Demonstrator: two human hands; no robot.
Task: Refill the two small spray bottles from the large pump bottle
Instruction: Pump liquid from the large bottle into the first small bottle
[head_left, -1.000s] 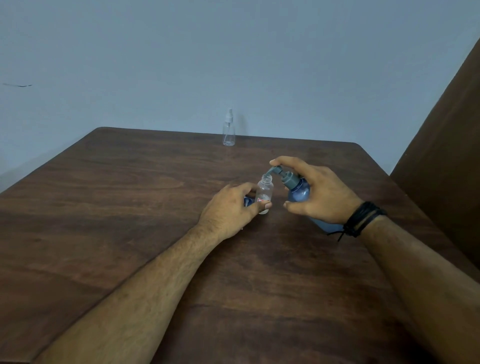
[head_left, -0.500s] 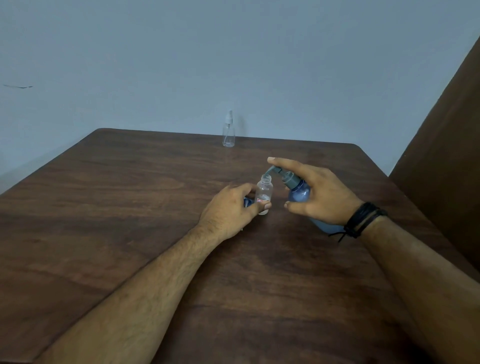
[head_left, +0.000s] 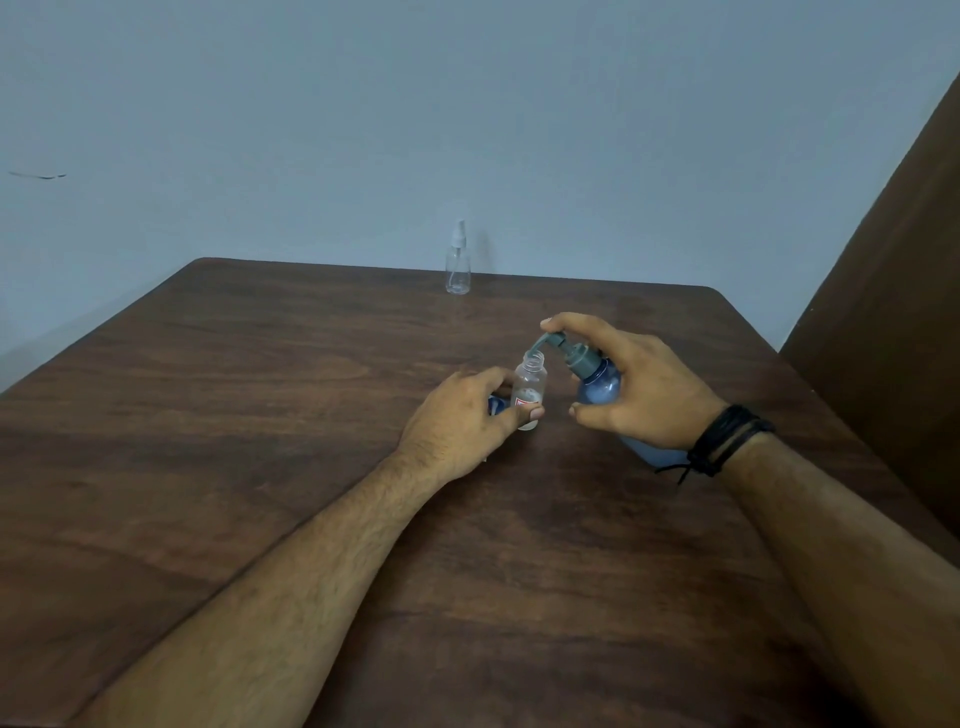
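Right hand grips pump bottle, forefinger on pump head; left hand pinches open small bottle upright on desk. Keep spout over its mouth; press slowly.

Right index finger has pressed the pump head down again.

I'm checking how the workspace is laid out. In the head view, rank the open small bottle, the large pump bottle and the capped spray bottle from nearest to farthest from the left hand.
1. Open small bottle: pinched in the left hand itself.
2. Large pump bottle: just to the right, tilted, gripped by the right hand.
3. Capped spray bottle: upright at the table's far edge.
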